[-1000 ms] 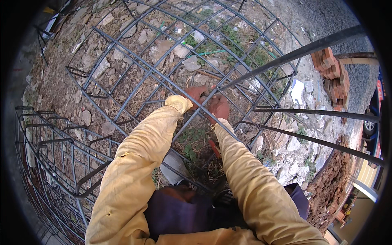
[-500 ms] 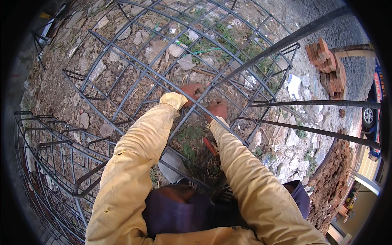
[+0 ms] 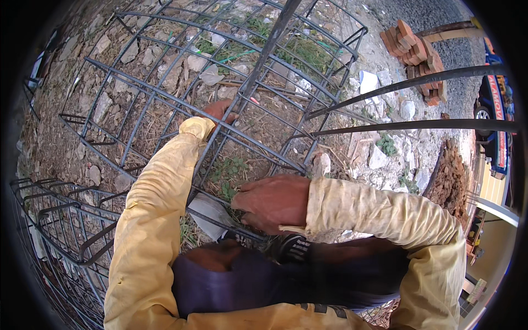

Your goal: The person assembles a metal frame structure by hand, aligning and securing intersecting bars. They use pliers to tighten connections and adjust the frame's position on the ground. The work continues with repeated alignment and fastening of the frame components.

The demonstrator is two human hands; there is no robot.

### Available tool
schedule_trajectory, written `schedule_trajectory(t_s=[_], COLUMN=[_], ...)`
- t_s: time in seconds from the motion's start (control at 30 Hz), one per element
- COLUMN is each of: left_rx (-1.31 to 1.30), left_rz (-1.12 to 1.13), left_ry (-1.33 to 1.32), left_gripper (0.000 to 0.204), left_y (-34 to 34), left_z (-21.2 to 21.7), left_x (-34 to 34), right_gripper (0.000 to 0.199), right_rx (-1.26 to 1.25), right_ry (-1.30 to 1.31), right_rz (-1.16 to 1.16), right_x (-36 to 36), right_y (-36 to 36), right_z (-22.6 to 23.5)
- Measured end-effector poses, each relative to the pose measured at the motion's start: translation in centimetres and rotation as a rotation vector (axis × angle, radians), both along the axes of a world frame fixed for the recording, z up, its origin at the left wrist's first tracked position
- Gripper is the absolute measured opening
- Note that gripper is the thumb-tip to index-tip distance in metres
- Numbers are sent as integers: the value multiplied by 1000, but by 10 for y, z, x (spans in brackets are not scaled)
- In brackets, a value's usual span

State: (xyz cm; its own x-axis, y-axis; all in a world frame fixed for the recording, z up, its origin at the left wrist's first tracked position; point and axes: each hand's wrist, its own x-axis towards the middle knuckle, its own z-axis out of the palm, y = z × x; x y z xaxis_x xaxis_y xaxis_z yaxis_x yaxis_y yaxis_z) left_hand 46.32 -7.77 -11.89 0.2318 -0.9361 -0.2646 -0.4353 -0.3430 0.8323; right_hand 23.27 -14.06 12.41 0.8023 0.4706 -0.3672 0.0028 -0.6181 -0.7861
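A cage of tied steel reinforcing bars lies in front of me over rubble and weeds. My left hand is in among its bars at a crossing, fingers curled together against the steel; whatever they pinch is too small to make out. Nearer to my body, my right hand hangs low, back upward, its fingers stretched to the left and slightly apart above the ground by my feet. The palm and anything beneath it are hidden. A grey-white object lies beside its fingertips, next to a striped dark shoe.
Dark bars slant in from the right over the cage. A second bar cage lies at the left. Red bricks are stacked at the far right, with a blue vehicle beyond. Broken stones cover the ground.
My right hand has left the bar crossing beside my left hand and come back toward my body. It now covers the spot near a red-handled tool seen earlier. The view has shifted.
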Motion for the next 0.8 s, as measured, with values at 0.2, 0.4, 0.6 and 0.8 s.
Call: schedule_trajectory(t_s=[0.2, 0.4, 0.6, 0.8], left_rx=[36, 70, 57, 81], left_rz=[9, 54, 75, 60], left_ry=[-39, -38, -110, -124], left_gripper=[21, 19, 24, 25], left_y=[3, 4, 1, 13], left_z=[1, 1, 7, 9], left_x=[2, -3, -8, 0], right_gripper=[43, 60, 46, 33], right_rx=[-228, -361, -182, 404], right_ry=[39, -231, -463, -191], right_rz=[-81, -114, -206, -378], right_x=[-81, -96, -93, -93], right_y=[-55, -14, -21, -76], right_z=[25, -22, -30, 30])
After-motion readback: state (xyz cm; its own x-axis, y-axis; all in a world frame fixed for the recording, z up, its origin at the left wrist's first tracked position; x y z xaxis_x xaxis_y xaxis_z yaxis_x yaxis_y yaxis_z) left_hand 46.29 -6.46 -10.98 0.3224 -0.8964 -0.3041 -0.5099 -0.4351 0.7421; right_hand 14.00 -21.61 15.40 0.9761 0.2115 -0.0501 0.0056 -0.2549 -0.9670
